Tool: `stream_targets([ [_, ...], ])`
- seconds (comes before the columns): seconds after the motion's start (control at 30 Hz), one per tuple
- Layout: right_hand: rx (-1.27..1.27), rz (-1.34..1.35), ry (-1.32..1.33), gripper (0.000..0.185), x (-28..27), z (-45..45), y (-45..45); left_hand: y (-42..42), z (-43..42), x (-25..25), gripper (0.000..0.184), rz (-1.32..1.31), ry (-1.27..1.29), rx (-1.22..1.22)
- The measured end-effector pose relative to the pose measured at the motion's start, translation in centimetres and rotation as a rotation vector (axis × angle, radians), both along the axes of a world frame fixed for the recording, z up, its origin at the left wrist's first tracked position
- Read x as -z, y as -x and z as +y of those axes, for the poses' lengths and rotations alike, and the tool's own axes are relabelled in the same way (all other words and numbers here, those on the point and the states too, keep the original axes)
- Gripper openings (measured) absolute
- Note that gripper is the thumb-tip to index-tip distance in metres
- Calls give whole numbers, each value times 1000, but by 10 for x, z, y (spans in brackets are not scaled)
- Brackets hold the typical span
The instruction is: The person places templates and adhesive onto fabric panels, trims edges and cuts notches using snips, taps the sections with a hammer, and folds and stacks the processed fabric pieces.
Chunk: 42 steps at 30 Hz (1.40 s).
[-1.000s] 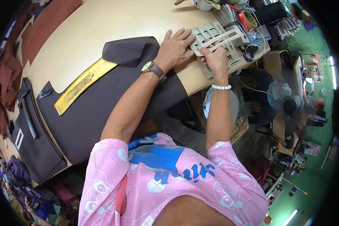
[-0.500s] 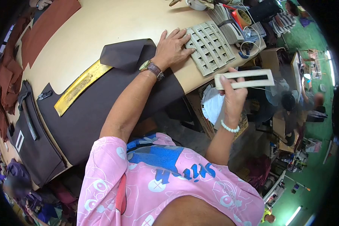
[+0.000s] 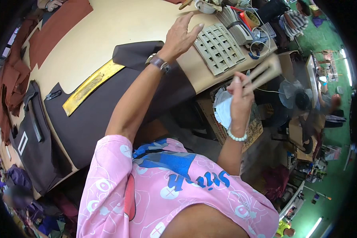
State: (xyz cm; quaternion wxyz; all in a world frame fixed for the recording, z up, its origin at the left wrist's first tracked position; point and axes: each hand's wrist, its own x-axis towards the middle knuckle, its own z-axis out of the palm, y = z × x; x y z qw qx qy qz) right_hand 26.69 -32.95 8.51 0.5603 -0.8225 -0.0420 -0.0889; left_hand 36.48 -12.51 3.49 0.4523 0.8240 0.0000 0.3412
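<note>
My right hand grips a cream slotted frame, blurred by motion, beyond the table's front edge. Raised over the table, my left hand has its thumb and fingers apart and holds nothing. To its right, a stack of cream slotted frames lies on the table. Dark brown sheet material spreads to the left, partly hanging over the edge. A yellow curved template rests on it, its upper end beside a folded dark flap.
Dark pieces at the left carry a hammer and a small white frame. Reddish-brown material lies at the far left. Tape and cards stand back right. Another person's hand shows top left.
My right hand has pulled one cream frame off the stack and out past the table edge to the right. My left hand has lifted from beside the stack.
</note>
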Motion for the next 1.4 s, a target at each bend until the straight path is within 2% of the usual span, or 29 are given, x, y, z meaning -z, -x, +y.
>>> stream_targets([
  [0.03,3,-58,203,22,-4,10,6,18,6,-19,53,109,111,161],
  [0.07,-28,-11,391,35,-4,13,10,44,18,-40,53,224,224,315],
  [0.1,-78,-136,458,38,0,19,15,73,29,-56,53,340,340,461],
  [0.17,-196,-403,568,46,11,39,24,137,53,-70,46,579,457,580],
  [0.2,-280,-472,552,58,19,47,26,167,56,-71,43,576,522,553],
  [0.3,-517,-559,549,67,24,80,46,241,72,-48,36,557,715,358],
  [0.37,-660,-584,477,82,30,101,57,280,81,-32,32,551,813,167],
  [0.43,-718,-579,412,71,24,121,64,313,90,-20,28,582,884,2],
  [0.53,-680,122,21,51,41,149,73,345,99,-12,27,512,980,-162],
  [0.63,-847,466,-175,37,39,162,71,356,108,-4,27,418,1028,-248],
  [0.73,-796,446,-169,30,39,175,76,358,117,-9,30,395,1010,-239],
  [0.83,-717,443,-151,26,45,183,69,353,128,-3,34,287,641,-335],
  [0.97,-660,416,-99,25,56,186,53,342,159,-4,33,303,81,-460],
  [1.07,-657,411,-78,26,57,191,46,329,181,0,32,258,-71,-433],
  [1.3,-633,353,37,27,58,206,36,315,195,11,37,330,-212,-350],
  [1.4,-644,353,61,27,53,209,36,321,197,15,42,397,-80,-346],
])
